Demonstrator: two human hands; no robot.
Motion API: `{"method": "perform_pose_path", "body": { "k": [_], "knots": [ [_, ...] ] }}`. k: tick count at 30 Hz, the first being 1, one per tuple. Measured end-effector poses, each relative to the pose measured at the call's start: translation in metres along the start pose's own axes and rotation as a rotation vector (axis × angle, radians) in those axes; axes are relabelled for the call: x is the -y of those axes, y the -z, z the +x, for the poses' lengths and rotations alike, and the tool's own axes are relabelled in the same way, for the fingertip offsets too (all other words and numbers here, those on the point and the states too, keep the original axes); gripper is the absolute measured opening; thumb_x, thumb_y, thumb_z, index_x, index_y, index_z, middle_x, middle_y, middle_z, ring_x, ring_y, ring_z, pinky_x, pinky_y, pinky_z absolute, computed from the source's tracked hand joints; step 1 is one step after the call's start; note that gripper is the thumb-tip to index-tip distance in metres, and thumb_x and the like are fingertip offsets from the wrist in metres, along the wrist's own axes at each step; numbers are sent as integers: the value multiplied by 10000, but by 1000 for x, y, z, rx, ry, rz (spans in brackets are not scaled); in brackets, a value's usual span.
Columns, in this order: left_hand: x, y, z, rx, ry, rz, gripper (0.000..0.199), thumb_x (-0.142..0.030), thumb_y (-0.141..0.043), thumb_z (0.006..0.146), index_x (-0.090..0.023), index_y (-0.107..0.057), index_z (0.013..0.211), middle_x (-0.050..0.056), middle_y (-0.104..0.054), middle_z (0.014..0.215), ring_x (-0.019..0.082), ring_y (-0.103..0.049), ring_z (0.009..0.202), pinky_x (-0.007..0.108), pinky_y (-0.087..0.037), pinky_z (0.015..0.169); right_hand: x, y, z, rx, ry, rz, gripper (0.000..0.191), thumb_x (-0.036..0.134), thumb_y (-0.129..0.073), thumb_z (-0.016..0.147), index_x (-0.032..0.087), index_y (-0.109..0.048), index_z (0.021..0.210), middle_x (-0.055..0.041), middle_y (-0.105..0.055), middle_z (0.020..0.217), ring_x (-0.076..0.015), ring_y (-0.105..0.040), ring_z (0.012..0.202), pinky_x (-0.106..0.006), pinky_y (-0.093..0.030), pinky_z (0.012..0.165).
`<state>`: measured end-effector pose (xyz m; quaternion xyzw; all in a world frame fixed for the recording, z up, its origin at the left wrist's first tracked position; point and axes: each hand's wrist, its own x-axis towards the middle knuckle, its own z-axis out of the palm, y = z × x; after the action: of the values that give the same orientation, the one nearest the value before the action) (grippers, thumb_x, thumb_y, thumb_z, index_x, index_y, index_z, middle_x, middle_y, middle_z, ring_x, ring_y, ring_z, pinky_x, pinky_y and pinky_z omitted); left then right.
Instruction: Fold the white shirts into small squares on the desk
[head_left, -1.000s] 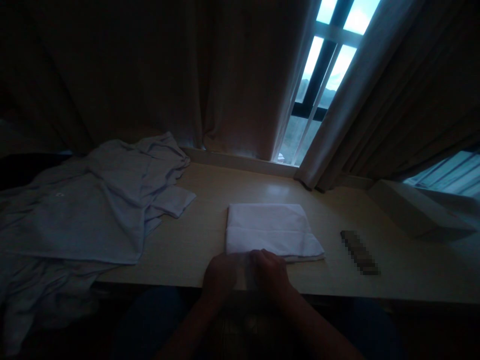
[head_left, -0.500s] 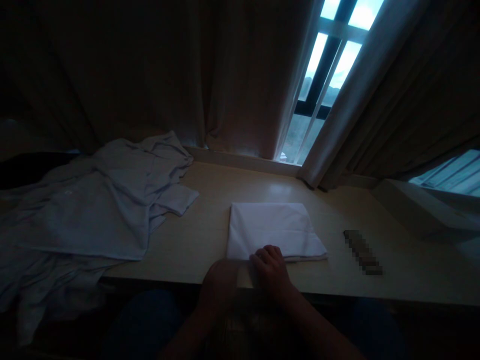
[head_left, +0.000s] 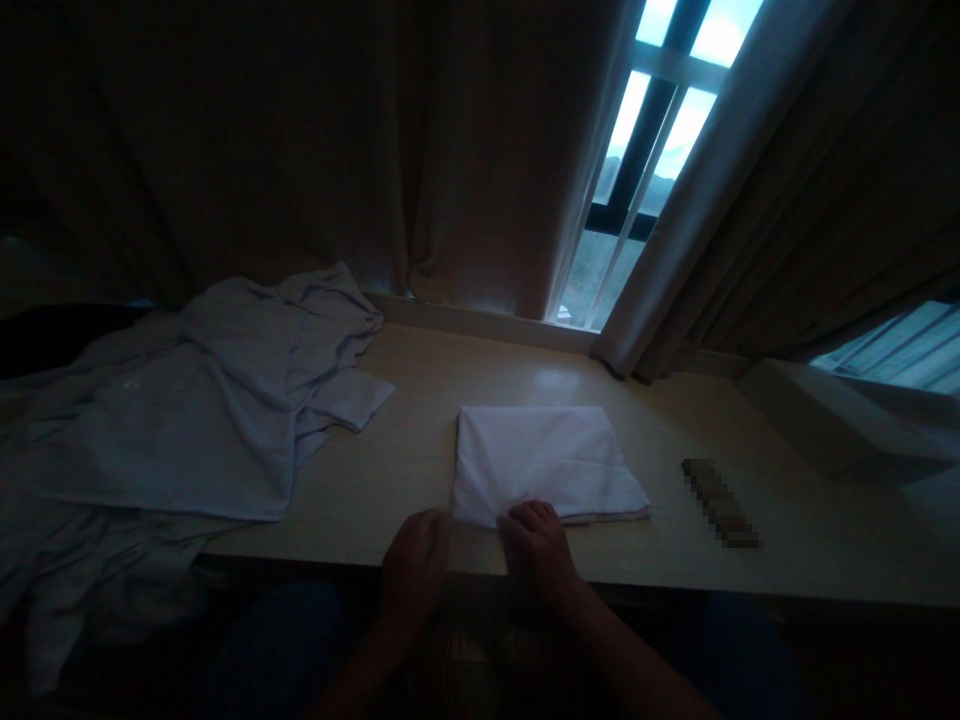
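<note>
A folded white cloth [head_left: 540,455], perhaps a garment, lies flat on the pale table. My right hand [head_left: 536,540] rests at its near edge, with curled fingers closed on the fabric there. Just left of the cloth's near left corner, my left hand [head_left: 415,562] hovers by the table edge. Its fingers are loosely bent and a little blurred, with nothing visible in them. Dim light hides the detail of both thumbs.
A heap of rumpled white garments [head_left: 225,400] covers the table's left side and hangs over the front edge. Right of the cloth lies a pixelated dark oblong [head_left: 720,503]. Behind the table [head_left: 420,370] hang long curtains [head_left: 480,180]; a pale box-like block [head_left: 840,420] stands far right.
My left hand has moved left, away from my right hand and the cloth's near edge. My right hand stays at that edge. The cloth keeps its folded shape.
</note>
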<state>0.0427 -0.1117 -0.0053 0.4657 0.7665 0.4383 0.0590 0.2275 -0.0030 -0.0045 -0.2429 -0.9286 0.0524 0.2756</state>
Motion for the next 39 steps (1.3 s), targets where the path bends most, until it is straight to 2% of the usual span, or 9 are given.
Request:
{"method": "perform_pose_path", "body": {
  "k": [3,8,16,22,26,29,31,36,39],
  "knots": [
    [-4,5,8,52,220,-120,353,-474,-459,888,-244,-607,1113,29,-722,938,187,-672,829,286,-504,707,-1,0,-1,-26,7,17,215,164,-593,849,215,-653,1048,-63,-628,948,-216,-514,912,-364,-386,838],
    [-7,0,19,144,310,-46,309,-516,-546,823,-262,-630,976,10,-726,847,181,-674,797,272,-476,710,1,1,-1,-62,-22,38,212,161,-580,845,222,-659,1032,-64,-623,940,-219,-514,901,-372,-393,829],
    [-7,-9,19,191,238,-66,260,-468,-558,814,-253,-648,928,21,-733,891,179,-679,814,275,-485,716,6,11,1,-81,-132,82,162,164,-513,873,201,-638,970,-63,-609,915,-220,-507,909,-386,-381,855],
    [-6,-12,17,220,130,-96,259,-439,-534,847,-232,-621,974,51,-722,962,183,-676,869,315,-502,786,29,19,22,-13,-70,-2,395,363,-583,869,195,-555,1224,-102,-584,1090,-266,-477,1000,-425,-356,886],
    [-9,-9,14,219,38,-64,228,-346,-546,840,-223,-592,1027,64,-712,1000,198,-668,925,348,-501,819,33,5,36,2,-64,-109,239,284,-572,885,197,-600,1106,-93,-593,974,-248,-480,913,-401,-353,834],
    [-15,-5,12,195,-74,13,275,-279,-591,796,-227,-595,1065,66,-705,1026,218,-648,962,386,-481,867,26,-4,39,21,-44,-165,109,232,-590,881,202,-619,982,-76,-594,887,-237,-477,854,-386,-348,792],
    [-19,-4,12,183,-110,55,265,-255,-589,789,-232,-602,1053,59,-702,1008,217,-641,944,390,-475,867,19,-3,39,19,-10,-183,92,216,-583,894,206,-621,978,-63,-599,859,-231,-479,841,-382,-344,784],
    [-16,-9,13,148,-110,95,292,-263,-552,811,-226,-570,1100,56,-687,984,209,-636,906,375,-488,835,13,5,39,-22,47,-197,228,219,-515,952,211,-584,1169,-65,-627,972,-230,-489,915,-404,-337,843],
    [-10,-14,14,118,-65,103,327,-284,-555,814,-208,-535,1131,66,-675,980,211,-637,889,372,-499,815,15,2,35,23,75,-194,208,221,-537,939,208,-597,1138,-61,-623,944,-233,-488,908,-410,-343,856]
  ]
}}
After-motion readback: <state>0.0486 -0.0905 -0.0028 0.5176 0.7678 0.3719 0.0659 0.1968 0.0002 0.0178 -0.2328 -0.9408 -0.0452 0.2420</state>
